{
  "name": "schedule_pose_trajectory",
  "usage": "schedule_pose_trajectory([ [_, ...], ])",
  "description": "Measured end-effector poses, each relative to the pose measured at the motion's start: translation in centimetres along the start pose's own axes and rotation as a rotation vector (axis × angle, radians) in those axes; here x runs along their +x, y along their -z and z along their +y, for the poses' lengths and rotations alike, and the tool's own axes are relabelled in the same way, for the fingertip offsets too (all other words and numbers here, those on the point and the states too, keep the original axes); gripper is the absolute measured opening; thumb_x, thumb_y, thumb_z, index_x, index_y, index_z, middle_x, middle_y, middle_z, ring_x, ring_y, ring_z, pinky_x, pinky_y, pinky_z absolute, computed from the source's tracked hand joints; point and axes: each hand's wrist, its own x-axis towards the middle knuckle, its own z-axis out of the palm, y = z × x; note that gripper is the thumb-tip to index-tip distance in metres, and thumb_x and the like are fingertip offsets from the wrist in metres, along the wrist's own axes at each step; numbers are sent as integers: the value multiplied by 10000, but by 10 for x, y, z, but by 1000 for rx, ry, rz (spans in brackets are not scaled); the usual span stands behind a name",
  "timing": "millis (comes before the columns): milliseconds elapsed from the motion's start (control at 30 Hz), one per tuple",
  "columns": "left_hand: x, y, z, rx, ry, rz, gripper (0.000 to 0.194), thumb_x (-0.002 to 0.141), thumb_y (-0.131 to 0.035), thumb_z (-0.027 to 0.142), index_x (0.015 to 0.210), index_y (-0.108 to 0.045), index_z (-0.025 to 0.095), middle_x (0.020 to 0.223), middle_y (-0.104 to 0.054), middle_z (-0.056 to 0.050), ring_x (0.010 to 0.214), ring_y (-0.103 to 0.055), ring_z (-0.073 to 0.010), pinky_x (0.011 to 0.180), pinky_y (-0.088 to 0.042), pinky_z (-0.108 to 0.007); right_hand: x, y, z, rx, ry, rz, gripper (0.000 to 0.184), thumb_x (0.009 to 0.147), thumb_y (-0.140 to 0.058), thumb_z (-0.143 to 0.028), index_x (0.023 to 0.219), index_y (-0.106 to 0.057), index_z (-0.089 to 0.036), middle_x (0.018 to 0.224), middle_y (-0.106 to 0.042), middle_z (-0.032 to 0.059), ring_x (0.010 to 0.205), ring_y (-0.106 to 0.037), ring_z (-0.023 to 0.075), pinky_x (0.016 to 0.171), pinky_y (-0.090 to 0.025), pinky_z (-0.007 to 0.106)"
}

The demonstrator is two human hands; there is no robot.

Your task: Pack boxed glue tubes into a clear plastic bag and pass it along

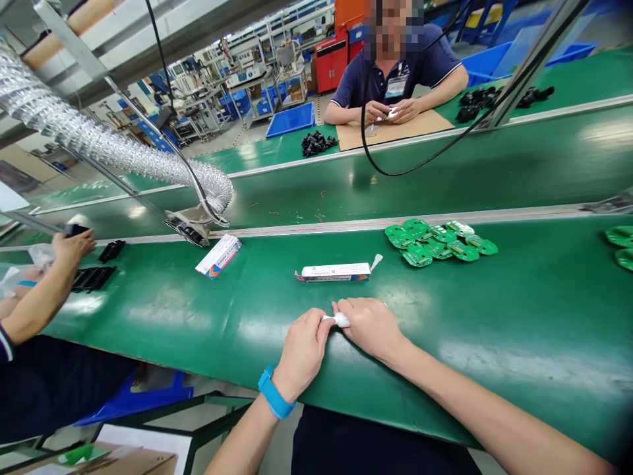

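**White piece [341, 320] pinched between two hands over a green tabletop [242, 323]**

The left grip [301, 346] has thumb and forefinger pressed together on the narrow end of the white piece. The right grip [372, 326] is curled in from the other side, its fingers pinching the thicker end, so the piece bridges the two near the front of the tabletop. A blue wristband [275, 393] circles the left wrist.

Just beyond lies a long white carton [333, 272], with a flap sticking up at its right end. Farther left, a second carton [219, 256] lies at a slant, near the mouth of a silver duct [128, 135] that hangs in from the upper left. To the right of the long carton, green circuit boards [438, 243] sit in a cluster, some touching or overlapping; more boards [622, 247] show at the right edge.

At the far left, a co-worker's hand [72, 247] holds something dark, too small to make out, beside black parts [93, 278] on the tabletop.

Across the line, another person [395, 82] works with both hands on a small white item [391, 113] above a brown sheet [349, 138], with heaps of small black pieces [316, 143] on either side.
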Motion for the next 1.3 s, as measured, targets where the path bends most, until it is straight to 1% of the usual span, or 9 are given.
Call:
schedule_pose_trajectory([
  [233, 1, -24, 9, -118, 130, 46, 291, 1065, -252, 351, 810, -341, 243, 673, -423, 36, 581, -381, -143, 581, -263, -283, -1, 2, 0, -62, -34, 14, 240, 934, -520, -153, 717, -619, -179, 603, -645, 26, 550, -599, 177, 586, -231, 343],
  [367, 6, -35, 17, -180, 178, 116, 307, 1068, -209, 360, 811, -331, 245, 687, -423, 28, 604, -401, -145, 594, -285, -278, 1, 8, -2, -67, -128, -127, 239, 942, -505, -169, 746, -641, -172, 642, -677, 52, 591, -634, 197, 582, -239, 341],
  [500, 9, -35, 15, -111, 138, 87, 292, 1065, -220, 348, 814, -330, 247, 677, -434, 33, 583, -418, -142, 578, -285, -275, 7, 17, -2, 7, -205, -341, 153, 906, -543, -180, 824, -672, -173, 751, -728, 65, 674, -674, 213, 580, -253, 333],
  [600, 9, -30, 3, 35, 13, 40, 273, 1061, -232, 322, 830, -354, 245, 673, -457, 32, 563, -443, -143, 566, -292, -273, 12, 24, 1, 60, -192, -447, 166, 893, -530, -188, 834, -684, -180, 792, -745, 73, 710, -687, 226, 585, -267, 324],
  [800, 10, -9, -22, 362, -504, -15, 320, 1067, -233, 330, 837, -429, 222, 717, -526, -13, 594, -483, -160, 552, -330, -288, 16, 36, 3, 340, -130, -604, 138, 797, -582, -197, 688, -666, -208, 697, -715, 41, 651, -649, 193, 554, -259, 292],
  [933, 21, 13, -20, 508, -781, -105, 367, 1065, -217, 342, 835, -469, 207, 722, -515, -37, 629, -477, -179, 542, -338, -297, 16, 40, 4, 660, -164, -703, 193, 780, -616, -254, 599, -597, -190, 600, -630, -7, 540, -516, 124, 510, -252, 255],
  [1067, 35, 25, -11, 573, -908, -126, 392, 1064, -205, 361, 826, -474, 203, 712, -510, -37, 629, -471, -179, 548, -325, -298, 16, 38, 8, 919, -180, -779, 228, 817, -585, -286, 620, -575, -171, 579, -579, -33, 526, -446, 93, 500, -267, 225],
  [1167, 39, 18, -5, 536, -777, -98, 386, 1065, -208, 367, 821, -463, 211, 705, -524, -31, 612, -481, -176, 551, -318, -295, 17, 38, 7, 679, -271, -661, 177, 822, -580, -242, 662, -612, -174, 653, -655, 2, 586, -540, 127, 527, -270, 244],
  [1300, 37, -6, 3, 308, -283, -35, 373, 1068, -212, 376, 817, -444, 226, 650, -507, 4, 544, -471, -161, 539, -287, -287, 17, 36, 5, 154, -281, -440, 156, 839, -523, -124, 815, -672, -161, 779, -726, 93, 699, -658, 211, 579, -290, 294],
])
